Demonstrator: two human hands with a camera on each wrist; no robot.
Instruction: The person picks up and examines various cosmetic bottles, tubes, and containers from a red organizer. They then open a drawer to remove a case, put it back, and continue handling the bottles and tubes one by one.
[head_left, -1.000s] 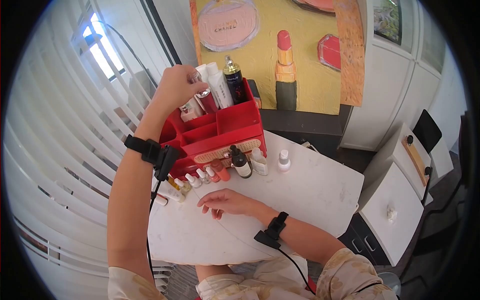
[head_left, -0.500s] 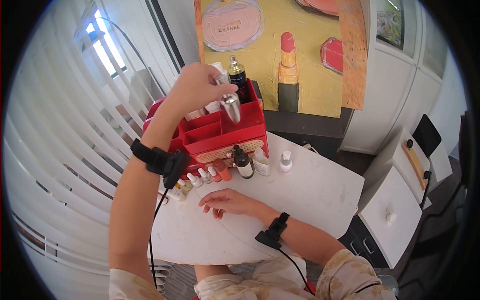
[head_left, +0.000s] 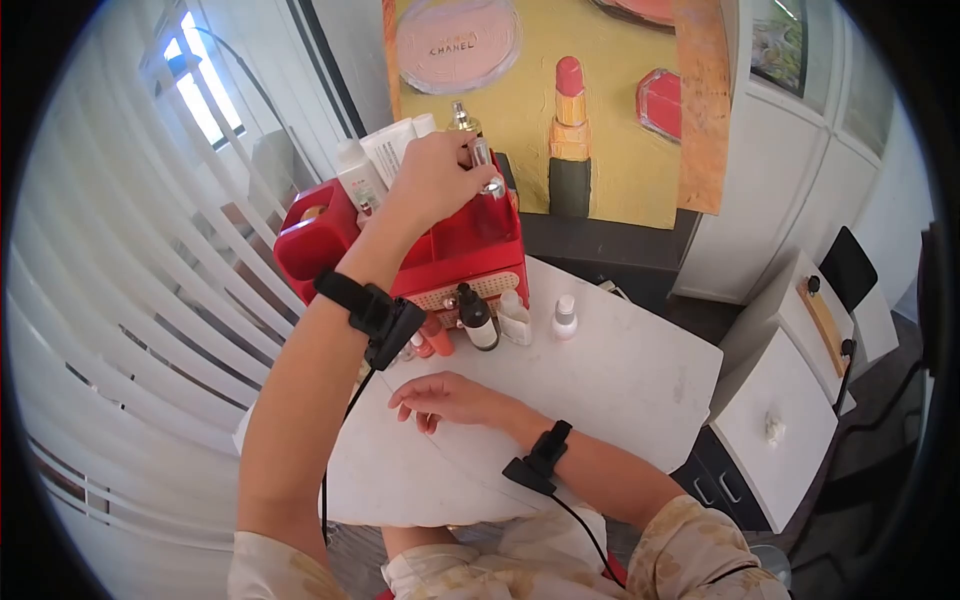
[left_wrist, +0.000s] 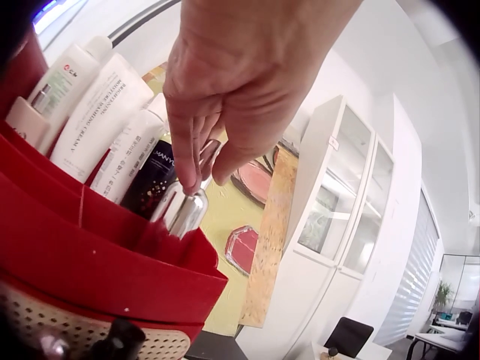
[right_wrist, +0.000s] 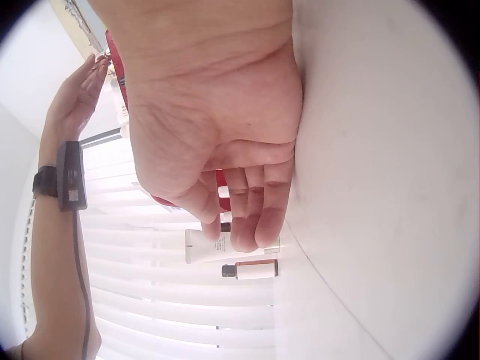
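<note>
My left hand (head_left: 432, 182) pinches a shiny silver bottle (left_wrist: 184, 212) by its top. Its lower end dips into the right front compartment of the red cosmetics organizer (head_left: 470, 262). Behind it stands a dark spray bottle (left_wrist: 156, 176) with a gold neck. White tubes, among them a large cream tube (left_wrist: 97, 116), and a white bottle (head_left: 358, 172) are lined up along the organizer's back left. Down on the white tabletop (head_left: 600, 400), my right hand (head_left: 450, 398) rests on its side with fingers loosely bent and holding nothing.
Before the organizer stand a dark bottle (head_left: 477, 320), a clear bottle (head_left: 514, 322), a coral bottle (head_left: 437, 338) and a small white bottle (head_left: 565, 318). A painting (head_left: 620, 150) leans behind. White blinds (head_left: 150, 330) hang at the left, close to my left arm.
My left hand has carried the silver bottle from the organizer's back left to its right compartment and lowered it there. My right hand has stayed in place.
</note>
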